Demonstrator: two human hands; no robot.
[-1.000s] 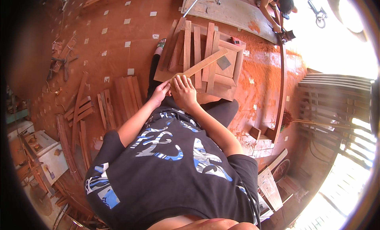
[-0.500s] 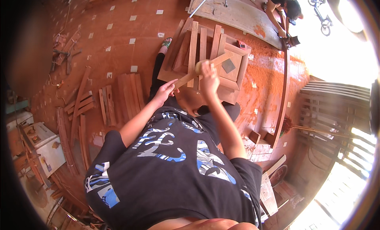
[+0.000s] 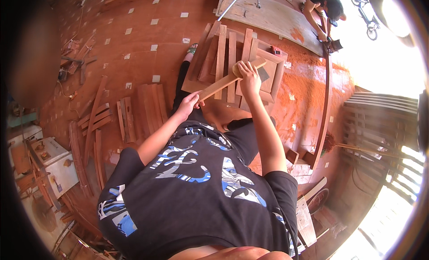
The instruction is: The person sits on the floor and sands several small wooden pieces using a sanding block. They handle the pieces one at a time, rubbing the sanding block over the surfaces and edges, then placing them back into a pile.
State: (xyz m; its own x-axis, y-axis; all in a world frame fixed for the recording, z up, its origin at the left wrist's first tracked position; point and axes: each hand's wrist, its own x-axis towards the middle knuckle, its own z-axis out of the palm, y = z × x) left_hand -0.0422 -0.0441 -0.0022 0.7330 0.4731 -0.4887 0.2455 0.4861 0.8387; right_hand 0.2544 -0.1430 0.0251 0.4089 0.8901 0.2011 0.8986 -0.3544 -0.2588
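My left hand [image 3: 188, 105] is closed around the near end of a light brown wooden strip [image 3: 218, 86], which slants up to the right. Against the strip's far part, my right hand [image 3: 250, 77] presses a round tan pad that looks like a sanding disc [image 3: 236, 71]; the fingers partly cover it. Below the strip lie framed wooden panels [image 3: 278, 76], one with a dark diamond inlay, partly hidden by my right hand. Several loose wooden slats [image 3: 220, 50] rest across the panels.
A red tool, perhaps a tape measure [image 3: 276, 50], sits on the panel's far edge. Boards [image 3: 149, 105] lie on the floor to the left. A co-worker [image 3: 318, 14] bends over a long beam [image 3: 325, 112] at the right, near sawdust. A white machine [image 3: 56, 164] stands at left.
My right hand has slid the pad along the strip, up and to the right, away from my left hand. My left hand keeps its grip on the near end.
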